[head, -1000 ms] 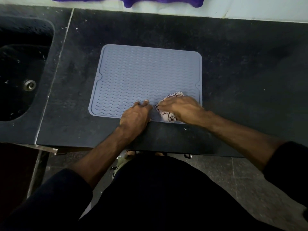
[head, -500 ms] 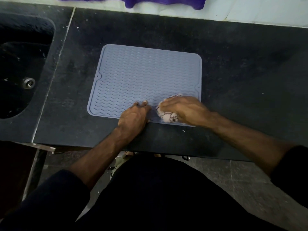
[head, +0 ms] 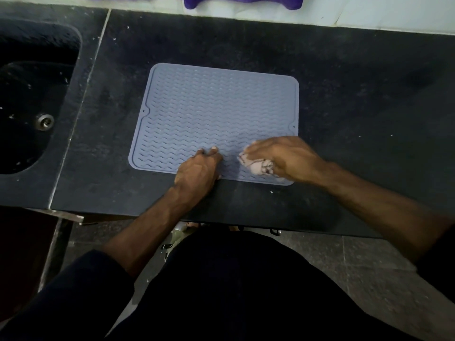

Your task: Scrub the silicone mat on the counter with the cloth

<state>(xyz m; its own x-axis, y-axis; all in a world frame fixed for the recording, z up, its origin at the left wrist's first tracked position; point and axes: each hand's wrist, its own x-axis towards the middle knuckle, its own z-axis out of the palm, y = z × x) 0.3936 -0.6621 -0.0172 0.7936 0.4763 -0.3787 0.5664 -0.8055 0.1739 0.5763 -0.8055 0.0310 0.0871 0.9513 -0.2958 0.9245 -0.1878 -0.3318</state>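
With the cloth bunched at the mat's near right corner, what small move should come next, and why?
Probably sweep the cloth away from the body, up the mat. The right hand grips it at the near right corner, the ribbed area beyond lies uncovered, and the left hand presses the near edge, which should hold the mat in place.

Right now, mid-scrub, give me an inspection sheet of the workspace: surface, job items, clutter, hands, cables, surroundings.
Surface: dark stone counter, pale specks scattered on it.
Job's things: grey silicone mat lying flat near the counter's front edge; bunched cloth on the mat's near right corner.
Clutter: nothing seen.
Hands: left hand presses the mat's near edge, fingers curled; right hand has its grip on the cloth.
Cables: nothing seen.
Surroundings: sink with drain at left; purple fabric hanging on the back wall.
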